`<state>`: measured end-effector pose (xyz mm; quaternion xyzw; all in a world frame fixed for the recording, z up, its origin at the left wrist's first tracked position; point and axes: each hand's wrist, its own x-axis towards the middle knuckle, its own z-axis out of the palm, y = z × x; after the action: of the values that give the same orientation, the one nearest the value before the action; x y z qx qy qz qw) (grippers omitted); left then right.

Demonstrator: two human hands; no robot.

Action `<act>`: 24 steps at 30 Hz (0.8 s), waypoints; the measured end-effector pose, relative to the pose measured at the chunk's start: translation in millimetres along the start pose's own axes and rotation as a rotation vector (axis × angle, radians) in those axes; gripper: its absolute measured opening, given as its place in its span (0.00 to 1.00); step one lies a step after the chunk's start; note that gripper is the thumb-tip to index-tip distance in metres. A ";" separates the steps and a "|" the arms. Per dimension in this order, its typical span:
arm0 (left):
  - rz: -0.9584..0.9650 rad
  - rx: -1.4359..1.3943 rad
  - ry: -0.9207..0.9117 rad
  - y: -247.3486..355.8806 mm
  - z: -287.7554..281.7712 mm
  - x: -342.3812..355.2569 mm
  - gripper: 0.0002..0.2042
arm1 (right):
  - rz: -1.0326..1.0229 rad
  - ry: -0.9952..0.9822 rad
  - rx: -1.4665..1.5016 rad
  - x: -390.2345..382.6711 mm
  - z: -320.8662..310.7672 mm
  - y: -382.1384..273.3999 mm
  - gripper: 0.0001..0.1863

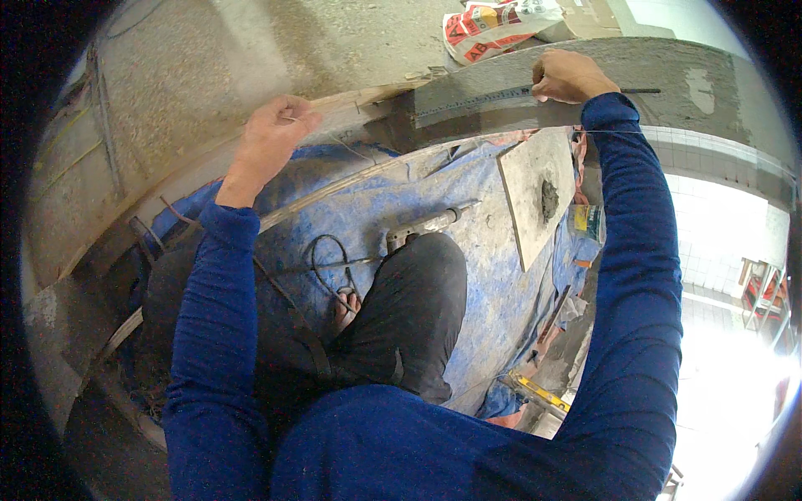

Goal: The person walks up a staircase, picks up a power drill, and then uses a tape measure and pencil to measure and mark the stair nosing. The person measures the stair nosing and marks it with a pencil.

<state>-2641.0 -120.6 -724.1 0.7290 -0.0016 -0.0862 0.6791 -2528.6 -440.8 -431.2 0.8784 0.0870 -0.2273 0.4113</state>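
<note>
My left hand (pixel 271 142) is raised over a pale wooden edge at the left, its fingers pinched together. What they hold is too fine to make out; a faint thin line shows at the fingertips. My right hand (pixel 572 77) is closed, with its fingers curled over a grey mortar-faced ledge (pixel 635 63). Along that ledge runs a long thin dark strip (pixel 472 103) with ruler-like marks, passing under or behind my right hand. Whether the fingers grip it cannot be told. A thin line stretches near my right wrist.
Below lie a dusty blue tarp (pixel 351 196), a power tool (pixel 426 227) with a black cord, and a board (pixel 530 200) bearing a mortar lump. A tub (pixel 587 222) and a yellow spirit level (pixel 539 392) are nearer my right arm. A bag (pixel 501 29) rests beyond the ledge.
</note>
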 end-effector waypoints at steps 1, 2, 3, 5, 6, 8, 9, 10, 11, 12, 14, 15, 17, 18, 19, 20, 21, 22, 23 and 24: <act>0.012 0.011 0.004 0.0 -0.4 -0.4 0.22 | 0.014 0.000 0.007 0.4 0.1 -0.5 0.14; 0.012 0.024 0.007 -0.1 -0.6 -0.8 0.22 | 0.029 0.000 0.014 0.7 0.2 -0.9 0.13; 0.030 0.028 0.010 -0.5 -0.8 -1.4 0.22 | 0.021 0.001 0.010 1.0 0.0 -1.4 0.13; 0.046 0.038 0.010 -1.6 -0.9 -2.5 0.22 | 0.019 -0.007 0.004 1.5 -0.6 -1.8 0.13; 0.039 0.033 0.009 -2.0 -0.6 -2.5 0.21 | 0.007 -0.011 -0.003 1.7 -1.0 -1.6 0.13; 0.023 0.024 0.007 -2.8 -0.4 -1.7 0.21 | 0.000 -0.036 -0.013 2.4 -1.7 -1.4 0.13; 0.051 0.037 0.005 -3.2 -0.3 -1.0 0.21 | -0.012 -0.035 -0.016 2.8 -1.6 -1.4 0.15; 0.084 0.047 0.002 -3.4 0.1 0.4 0.21 | -0.018 -0.032 -0.022 3.4 -1.5 -1.0 0.16; 0.120 0.056 -0.001 -3.7 0.6 1.9 0.21 | -0.016 -0.035 -0.033 3.6 -1.2 -0.3 0.18; 0.142 0.077 0.004 -3.8 1.2 3.4 0.21 | -0.012 -0.025 -0.017 3.4 -0.7 0.7 0.18; 0.182 0.119 0.015 -4.0 2.7 3.4 0.21 | 0.010 -0.030 0.005 3.9 -0.3 1.0 0.18; 0.161 0.090 0.010 -3.9 3.8 3.1 0.21 | 0.005 -0.031 0.007 4.1 -0.3 1.0 0.18; 0.114 0.032 0.000 -3.0 4.6 0.6 0.21 | 0.008 -0.053 0.007 3.9 -1.1 0.1 0.18; 0.111 0.034 -0.001 -2.2 4.7 -0.4 0.21 | 0.011 -0.045 0.002 3.2 -1.6 -0.4 0.17; 0.107 0.036 -0.002 -1.2 4.9 -1.6 0.21 | 0.011 -0.027 0.000 2.3 -1.9 -1.0 0.17; 0.102 0.039 -0.003 -0.1 4.8 -2.6 0.21 | 0.012 -0.018 0.000 1.0 -2.0 -1.6 0.17; 0.102 0.048 -0.005 1.1 4.8 -3.4 0.21 | 0.010 -0.007 -0.002 0.4 -2.4 -2.2 0.17; 0.102 0.058 -0.007 2.2 5.3 -4.0 0.21 | 0.009 -0.006 -0.003 -0.2 -2.6 -2.5 0.17; 0.102 0.067 -0.008 3.3 5.5 -4.5 0.21 | 0.007 -0.004 -0.003 -0.5 -2.6 -2.9 0.17; 0.099 0.070 -0.008 4.3 6.1 -4.8 0.21 | 0.009 -0.003 -0.003 -0.4 -2.4 -3.4 0.17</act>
<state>-2646.0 -126.4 -719.6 0.7510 -0.0433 -0.0554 0.6565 -2529.2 -436.7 -432.0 0.8778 0.0827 -0.2266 0.4137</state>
